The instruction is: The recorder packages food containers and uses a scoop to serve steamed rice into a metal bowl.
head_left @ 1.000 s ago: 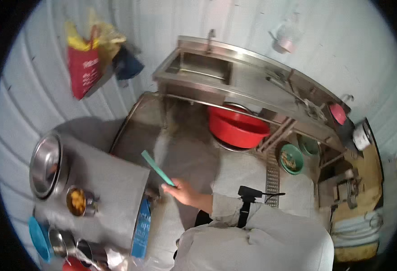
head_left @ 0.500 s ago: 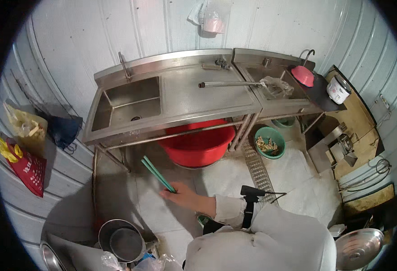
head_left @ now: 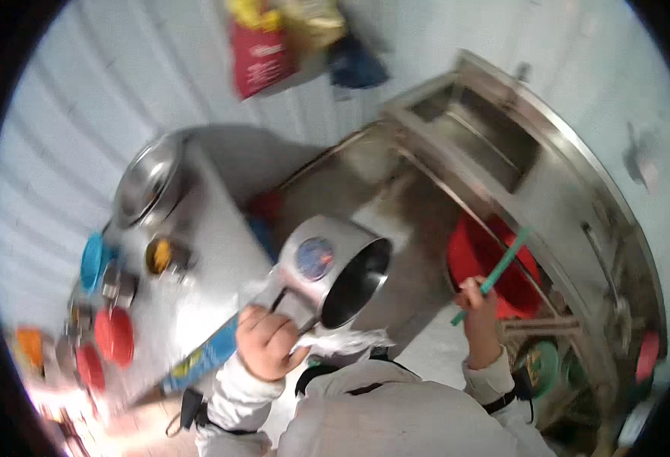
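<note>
Pot [head_left: 333, 265], tipped toward four o'clock, sits at the person's eleven o'clock in the left hand [head_left: 266, 343], fingers curled round its handle [head_left: 278, 299], while the right hand [head_left: 478, 302] pinches green chopsticks [head_left: 505, 261] at one o'clock, with a red tub [head_left: 473, 253], then a metal sink [head_left: 479, 133] beyond.

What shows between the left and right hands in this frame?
In the head view, the lower edge of the pot and crumpled clear plastic lie nearest the left hand, then pale floor toward the right hand.
</note>
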{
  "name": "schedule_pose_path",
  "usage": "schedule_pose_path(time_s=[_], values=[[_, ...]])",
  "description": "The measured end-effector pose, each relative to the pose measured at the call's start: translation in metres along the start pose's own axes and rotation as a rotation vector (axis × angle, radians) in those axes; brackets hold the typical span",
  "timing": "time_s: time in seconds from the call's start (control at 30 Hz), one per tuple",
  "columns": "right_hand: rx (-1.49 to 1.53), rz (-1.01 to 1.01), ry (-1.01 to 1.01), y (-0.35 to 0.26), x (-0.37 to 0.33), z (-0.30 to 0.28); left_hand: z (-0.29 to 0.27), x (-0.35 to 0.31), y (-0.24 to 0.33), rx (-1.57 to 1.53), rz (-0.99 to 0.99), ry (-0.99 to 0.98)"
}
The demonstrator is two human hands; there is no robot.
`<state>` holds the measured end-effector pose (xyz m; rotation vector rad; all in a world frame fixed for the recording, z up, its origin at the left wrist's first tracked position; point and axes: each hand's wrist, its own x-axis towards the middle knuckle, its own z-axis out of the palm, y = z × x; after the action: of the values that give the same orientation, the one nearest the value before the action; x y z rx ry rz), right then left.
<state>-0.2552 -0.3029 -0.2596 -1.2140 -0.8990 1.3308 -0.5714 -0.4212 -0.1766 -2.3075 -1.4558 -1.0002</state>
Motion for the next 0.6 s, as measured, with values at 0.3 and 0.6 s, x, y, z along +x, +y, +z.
schedule_pose_path(time_s=[0.3, 0.6], values=[[0.037, 0.175, -0.587, 0.052, -0.032, 0.149, -0.093, -0.141, 0.030, 0.430, -0.460, 0.071], [-0.037, 0.038, -0.784, 0.035, -0.099, 0.213, -0.122, -0.194, 0.003, -0.402, -1.252, 0.854]])
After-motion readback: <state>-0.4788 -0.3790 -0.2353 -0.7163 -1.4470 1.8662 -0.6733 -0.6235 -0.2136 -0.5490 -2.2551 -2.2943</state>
